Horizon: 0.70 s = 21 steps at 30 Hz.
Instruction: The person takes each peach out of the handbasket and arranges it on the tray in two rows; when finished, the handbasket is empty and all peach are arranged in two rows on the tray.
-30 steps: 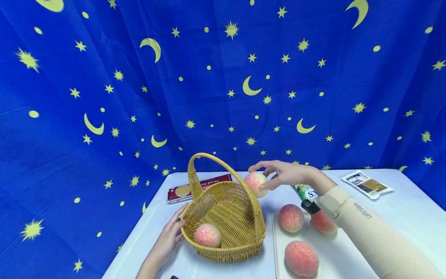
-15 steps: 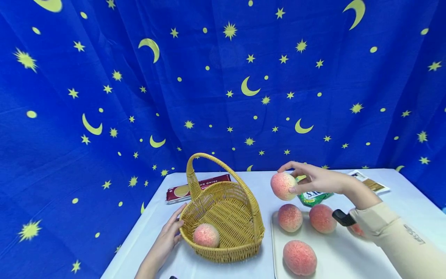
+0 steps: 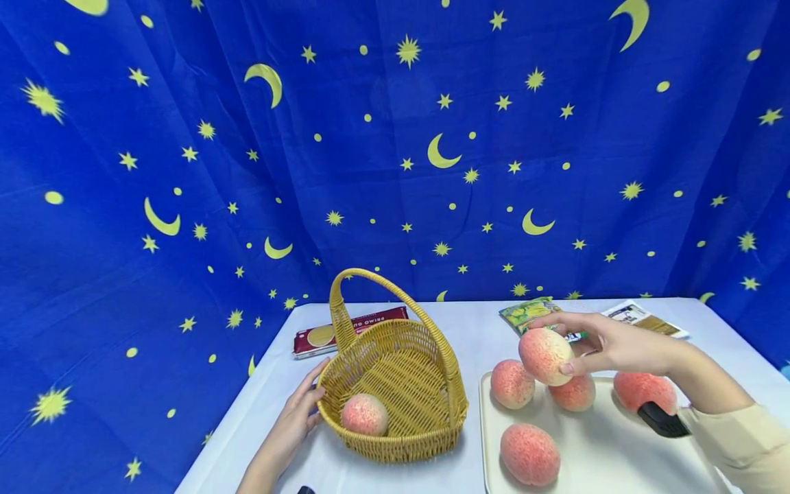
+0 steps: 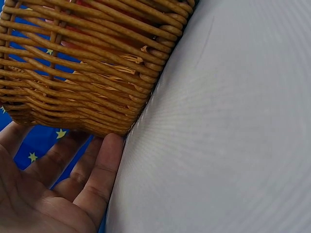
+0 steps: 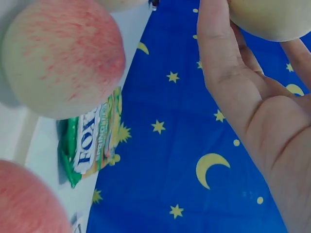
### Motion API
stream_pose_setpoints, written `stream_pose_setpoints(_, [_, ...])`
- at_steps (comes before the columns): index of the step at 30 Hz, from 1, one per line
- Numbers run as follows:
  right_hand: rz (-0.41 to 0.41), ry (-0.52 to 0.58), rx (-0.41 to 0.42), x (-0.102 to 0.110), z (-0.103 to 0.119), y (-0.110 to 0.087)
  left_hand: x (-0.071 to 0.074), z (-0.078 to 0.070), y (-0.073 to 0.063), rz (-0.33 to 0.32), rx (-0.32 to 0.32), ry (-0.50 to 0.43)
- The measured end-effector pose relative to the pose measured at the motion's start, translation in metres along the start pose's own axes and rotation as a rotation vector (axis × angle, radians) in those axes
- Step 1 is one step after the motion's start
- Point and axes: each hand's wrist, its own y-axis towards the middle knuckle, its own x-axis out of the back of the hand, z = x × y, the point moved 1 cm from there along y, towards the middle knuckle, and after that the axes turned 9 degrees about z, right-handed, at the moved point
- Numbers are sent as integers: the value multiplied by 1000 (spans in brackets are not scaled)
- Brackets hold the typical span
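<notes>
A wicker basket (image 3: 401, 444) with an arched handle stands on the table, one peach (image 3: 364, 414) lying inside it. My left hand (image 3: 296, 412) rests against the basket's left side; in the left wrist view its extended fingers (image 4: 104, 165) touch the woven wall. Above the far-left part of a pale tray (image 3: 586, 473), my right hand (image 3: 623, 346) holds another peach (image 3: 544, 355) between thumb and fingers. Below and around that hand, several more peaches lie on the tray, among them a near one (image 3: 529, 454) and a right one (image 3: 644, 392).
Behind the basket lies a dark red biscuit pack (image 3: 376, 321). A green-and-yellow Fox's candy bag (image 3: 524, 314) is beyond the tray, with a white-and-brown packet (image 3: 644, 320) to its right. A blue curtain (image 3: 370, 171) hangs behind the table.
My right hand has carried the peach from beside the basket's rim rightward and lower, over the tray. The left hand and basket have stayed in place.
</notes>
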Motion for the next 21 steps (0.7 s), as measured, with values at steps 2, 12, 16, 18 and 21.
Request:
stream_pose_setpoints(2, [-11,-7,10,-2,0,-9,0,-1,1,-2,-1,6])
stream_pose_setpoints(12, [-26,9,120,-15,-12,-40,0,-2,1,0,-11,12])
stream_pose_setpoints(16, [-14,26,146,-22,-20,-50,-1,-2,1,1,-11,16])
stream_pose_setpoints(18, [-14,27,164,-25,-25,-53,-1,-1,1,0,-11,9])
stream_pose_setpoints(21, [-7,54,172,-30,-33,-58,-1,0,1,-1,-5,5])
